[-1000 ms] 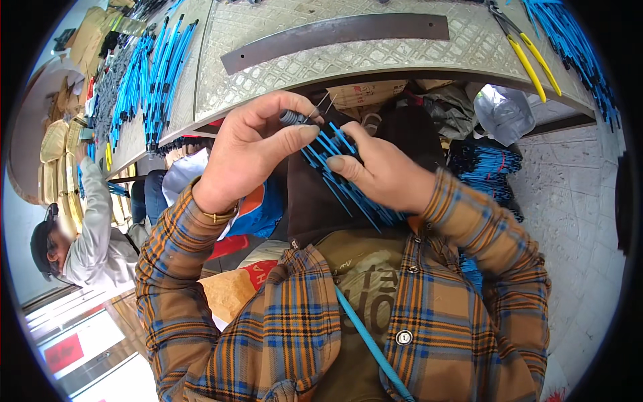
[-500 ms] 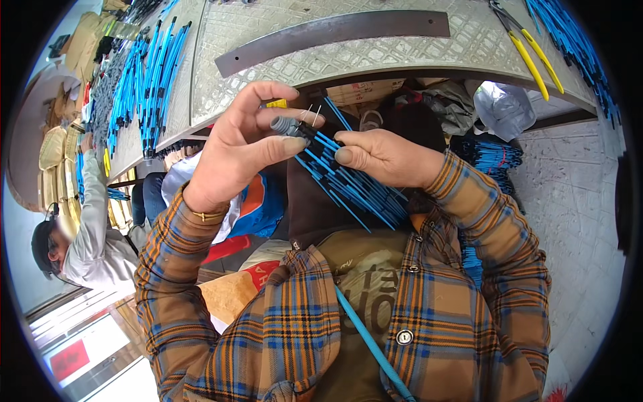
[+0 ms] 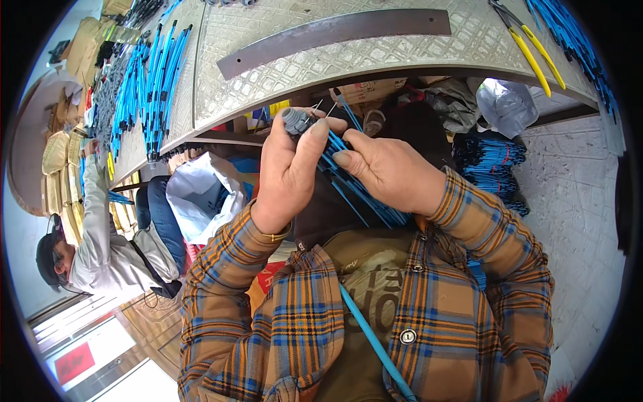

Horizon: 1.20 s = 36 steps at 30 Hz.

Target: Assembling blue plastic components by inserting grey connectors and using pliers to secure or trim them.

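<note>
My left hand is closed around the end of a bundle, with its thumb pressed on the dark part beside a grey ribbed fitting. Thin metal pins stick up just past that thumb. My right hand pinches the thin blue tubes of the bundle between thumb and fingers. From there the tubes slant down to the right over my lap. Part of the bundle is hidden beneath both hands.
On the table lie a curved metal strip and yellow-handled pliers. More blue tubes lie at the left and far right. Banded bundles sit below at right. A co-worker is at left, near a white bag.
My left hand has moved right and its spread fingers have closed around the bundle's fitting end. My right hand stays at the tubes. The co-worker has shifted slightly.
</note>
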Motion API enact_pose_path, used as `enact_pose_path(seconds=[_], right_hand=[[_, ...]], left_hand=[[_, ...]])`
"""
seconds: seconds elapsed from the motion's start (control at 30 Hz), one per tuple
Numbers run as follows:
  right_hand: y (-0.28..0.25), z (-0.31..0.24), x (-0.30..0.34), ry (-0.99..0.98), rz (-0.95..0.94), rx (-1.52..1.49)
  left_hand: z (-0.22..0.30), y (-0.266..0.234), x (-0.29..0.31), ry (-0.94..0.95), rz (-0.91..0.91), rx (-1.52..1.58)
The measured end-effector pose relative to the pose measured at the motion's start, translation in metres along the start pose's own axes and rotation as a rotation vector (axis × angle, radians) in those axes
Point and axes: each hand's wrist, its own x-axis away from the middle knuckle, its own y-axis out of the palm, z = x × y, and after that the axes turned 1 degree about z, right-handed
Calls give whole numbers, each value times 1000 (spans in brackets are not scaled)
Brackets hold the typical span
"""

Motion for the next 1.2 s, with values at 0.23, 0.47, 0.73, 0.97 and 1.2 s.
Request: enact_pose_path(seconds=[0.23,0.47,0.73,0.97,1.2], right_hand=[[-1,-3,3,-196,122,347],[-22,-21,-2,-273,-34,667],[19,4,10,-314,471,222],[-2,4,-9,-208,130,35],[-5,15,-25,-268,-71,-11]], left_hand=[[10,-10,-2,-55,-125,119],[10,-9,1,-15,-131,-38],[6,-10,0,-38,-73,120],[3,-17,-2,-45,-72,389],[-14,-21,-3,26,-145,490]])
